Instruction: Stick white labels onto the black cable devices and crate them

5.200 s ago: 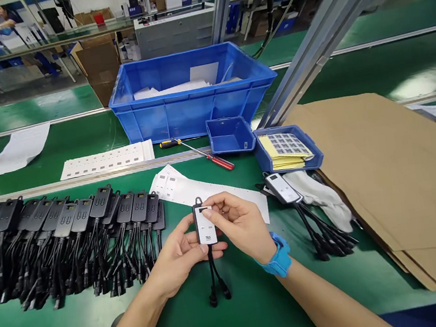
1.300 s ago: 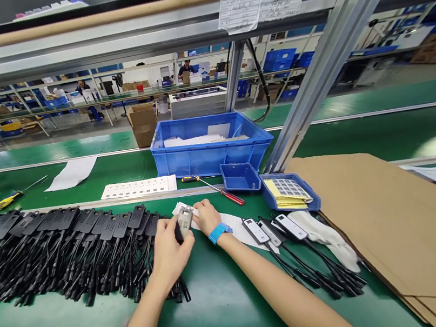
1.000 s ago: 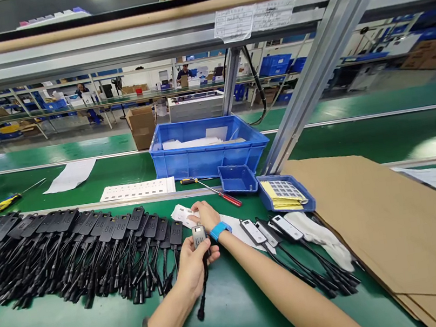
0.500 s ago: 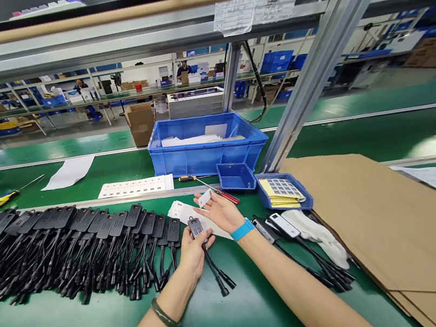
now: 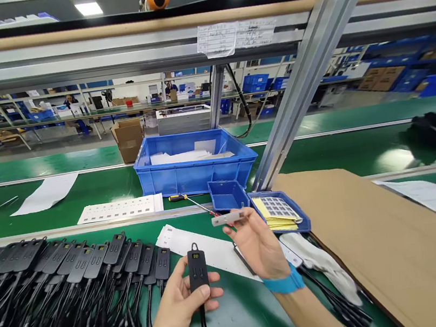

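Observation:
My left hand (image 5: 177,306) is closed around a small black device (image 5: 197,269) with a tiny lit display; its cable hangs below my palm. My right hand (image 5: 256,239) is raised above the green belt and pinches a pale sticker (image 5: 228,217) at its fingertips. A white backing sheet (image 5: 209,246) with empty sticker slots lies on the belt between my hands. A long row of the same black devices (image 5: 74,272) with cables lies to the left.
Behind stand a big blue bin (image 5: 195,161) with paper sheets, a small blue tray (image 5: 225,195), a tray of yellow label sheets (image 5: 280,211) and a red-handled screwdriver (image 5: 191,203). Brown cardboard (image 5: 376,238) covers the right. A white glove (image 5: 318,258) and labelled devices lie by my right wrist.
My right hand peeled a sticker off the sheet and lifted it up to the right. My left hand turned the black device upright and drew it nearer. The camera tilted up.

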Available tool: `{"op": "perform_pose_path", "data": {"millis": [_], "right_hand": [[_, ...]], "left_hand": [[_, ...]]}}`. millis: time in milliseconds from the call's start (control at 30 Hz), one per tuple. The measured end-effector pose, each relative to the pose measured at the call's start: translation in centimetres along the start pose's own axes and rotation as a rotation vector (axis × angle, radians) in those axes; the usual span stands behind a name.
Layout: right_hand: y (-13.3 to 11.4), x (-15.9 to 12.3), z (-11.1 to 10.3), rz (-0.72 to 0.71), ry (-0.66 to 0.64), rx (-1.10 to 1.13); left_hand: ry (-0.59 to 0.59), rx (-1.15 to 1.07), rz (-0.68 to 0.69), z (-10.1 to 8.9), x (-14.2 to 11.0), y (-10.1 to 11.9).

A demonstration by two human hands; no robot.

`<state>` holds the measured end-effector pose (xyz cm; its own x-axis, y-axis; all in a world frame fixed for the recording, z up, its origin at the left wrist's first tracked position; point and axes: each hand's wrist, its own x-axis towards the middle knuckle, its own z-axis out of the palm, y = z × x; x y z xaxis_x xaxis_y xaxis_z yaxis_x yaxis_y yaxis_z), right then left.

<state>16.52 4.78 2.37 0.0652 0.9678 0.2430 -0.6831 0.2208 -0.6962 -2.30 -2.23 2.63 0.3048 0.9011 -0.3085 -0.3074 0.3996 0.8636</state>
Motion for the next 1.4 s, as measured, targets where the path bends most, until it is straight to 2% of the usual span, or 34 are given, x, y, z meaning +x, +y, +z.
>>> {"op": "perform_pose_path", "data": {"millis": [100, 200, 400, 500, 800, 1400], "right_hand": [[-1.7, -0.8, -0.1, 0.034, 0.004, 0.012], [-2.4, -2.2, 0.7, 0.075, -0.06, -0.069], [-1.3, -3.5, 1.9, 0.228, -0.129, -0.55], [-0.6, -3.6, 2.2, 0.275, -0.144, -0.668], [-0.1, -3.9, 2.5, 0.288, -0.142, -0.728], [-0.1, -4.1, 2.7, 0.27, -0.099, -0.779]], "left_hand": [[0.03, 0.008, 0.007, 0.3, -0.5, 0.4], [0.042, 0.01, 0.002, 0.5, -0.7, 0.3], [-0.041, -0.076, -0.074, 0.4, -0.9, -0.7], [-0.1, -0.128, -0.111, 0.1, -0.8, -1.0], [-0.131, -0.096, -0.152, 0.5, -0.9, -0.3], [-0.124, -0.087, -0.14, 0.4, -0.9, -0.7]]}}
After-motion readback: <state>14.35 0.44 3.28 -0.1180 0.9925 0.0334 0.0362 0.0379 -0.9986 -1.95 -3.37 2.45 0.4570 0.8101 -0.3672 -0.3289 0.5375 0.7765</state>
